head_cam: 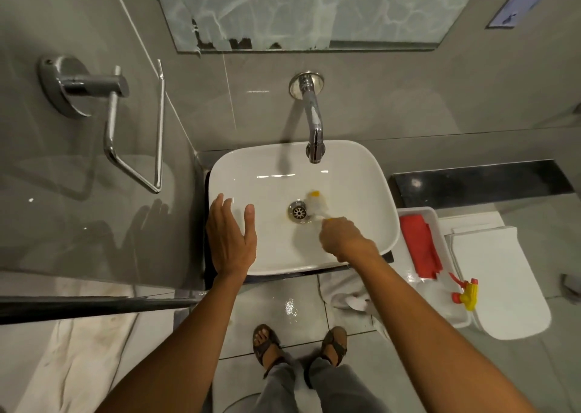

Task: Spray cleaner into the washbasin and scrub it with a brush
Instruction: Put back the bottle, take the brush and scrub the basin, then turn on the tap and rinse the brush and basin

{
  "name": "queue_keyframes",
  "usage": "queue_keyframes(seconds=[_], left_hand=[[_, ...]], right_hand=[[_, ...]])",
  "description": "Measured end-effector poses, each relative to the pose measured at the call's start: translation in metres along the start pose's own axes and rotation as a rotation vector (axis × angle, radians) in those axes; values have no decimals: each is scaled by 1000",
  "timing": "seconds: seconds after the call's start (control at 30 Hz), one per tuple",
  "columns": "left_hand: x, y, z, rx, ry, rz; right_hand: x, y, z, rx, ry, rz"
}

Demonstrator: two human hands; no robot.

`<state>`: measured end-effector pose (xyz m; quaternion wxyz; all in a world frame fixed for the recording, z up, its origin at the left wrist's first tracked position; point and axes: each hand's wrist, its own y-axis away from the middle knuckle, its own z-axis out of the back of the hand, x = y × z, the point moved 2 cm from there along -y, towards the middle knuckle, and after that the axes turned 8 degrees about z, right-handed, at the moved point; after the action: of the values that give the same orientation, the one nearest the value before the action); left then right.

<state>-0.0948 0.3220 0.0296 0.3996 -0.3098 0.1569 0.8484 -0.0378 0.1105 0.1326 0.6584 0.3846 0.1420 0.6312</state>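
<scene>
A brush (314,203), blurred beside the drain (298,213), is gripped by its handle in the clenched right hand (341,238) inside the white washbasin (374,173). The left hand (231,239) is spread open at the rim, holding nothing. The brush is judged light, probably slippery when wet. 1 spray bottle (465,293) lies aside.

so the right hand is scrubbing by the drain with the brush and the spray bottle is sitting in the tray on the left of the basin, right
Not quite. The head view shows the spray bottle lying in the white tray to the right of the washbasin, not the left. The rest holds: the right hand has the brush working beside the drain.
</scene>
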Motion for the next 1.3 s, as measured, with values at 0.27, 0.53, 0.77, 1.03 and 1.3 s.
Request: queue_keyframes(seconds=[0.27,0.53,0.77,1.03,1.3], left_hand=[[-4,1,3,15,7,18],[-27,0,9,-18,3,-42],[-130,-23,23,54,34,-204],[-212,-45,28,124,-180,-171],[-233,-38,19,148,-178,6]], right_hand=[[-19,41,-12,230,-94,-31],[-24,41,-34,21,-295,58],[-35,32,-18,-241,-392,191],[-28,37,-9,-325,-461,263],[-25,40,-14,-338,-467,254]])
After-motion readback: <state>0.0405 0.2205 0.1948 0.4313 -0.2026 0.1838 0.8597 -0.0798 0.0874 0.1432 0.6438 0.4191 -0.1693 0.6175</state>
